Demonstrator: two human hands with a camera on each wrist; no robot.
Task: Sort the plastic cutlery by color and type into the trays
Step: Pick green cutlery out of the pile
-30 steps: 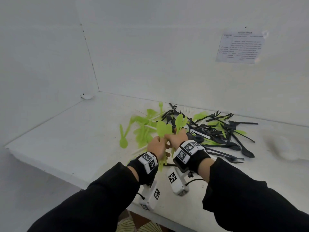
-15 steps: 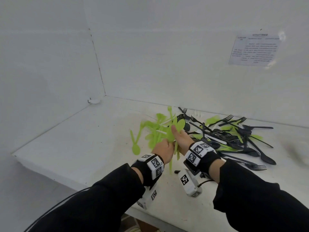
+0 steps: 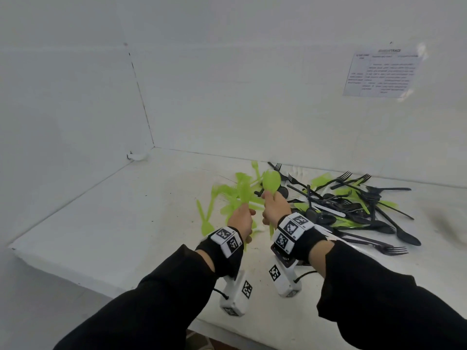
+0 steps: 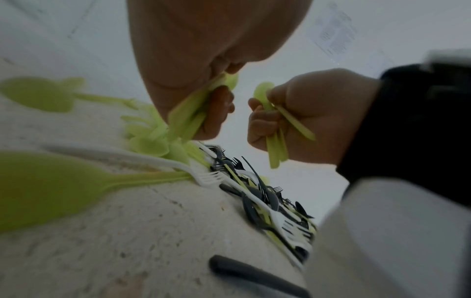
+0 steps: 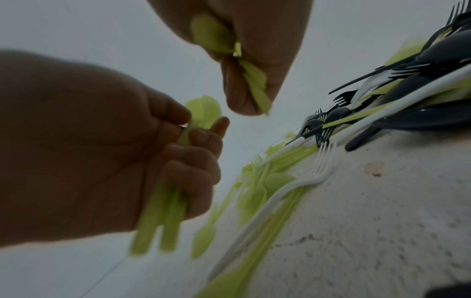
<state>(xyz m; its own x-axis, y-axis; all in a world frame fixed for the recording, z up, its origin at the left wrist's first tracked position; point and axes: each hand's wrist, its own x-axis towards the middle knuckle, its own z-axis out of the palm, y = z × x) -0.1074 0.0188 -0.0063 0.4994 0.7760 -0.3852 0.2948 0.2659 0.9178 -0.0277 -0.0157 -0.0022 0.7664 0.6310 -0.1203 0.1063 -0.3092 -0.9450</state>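
In the head view my left hand [image 3: 242, 216] grips a bundle of green plastic cutlery [image 3: 243, 192] by the handles, heads up. Just to its right, my right hand [image 3: 272, 205] grips green spoons [image 3: 271, 181], bowls up. The left wrist view shows the left hand's fingers [image 4: 216, 113] curled round green handles [image 4: 187, 123] and the right hand [image 4: 300, 117] beside it. From the right wrist, the right hand [image 5: 244, 66] pinches green handles [image 5: 256, 88]. A mixed pile of black cutlery [image 3: 366, 205], loose green cutlery [image 3: 222, 198] and white forks [image 4: 203, 177] lies on the table behind the hands.
The white table [image 3: 113, 223] ends in walls at the back and left, with its front edge [image 3: 75, 274] near my arms. A printed sheet [image 3: 381, 72] hangs on the back wall. A small white object [image 3: 137, 155] sits in the far left corner.
The hands were pressed together on one green bundle. They now stand slightly apart, each holding its own green pieces, and the right hand has lifted its spoons higher.
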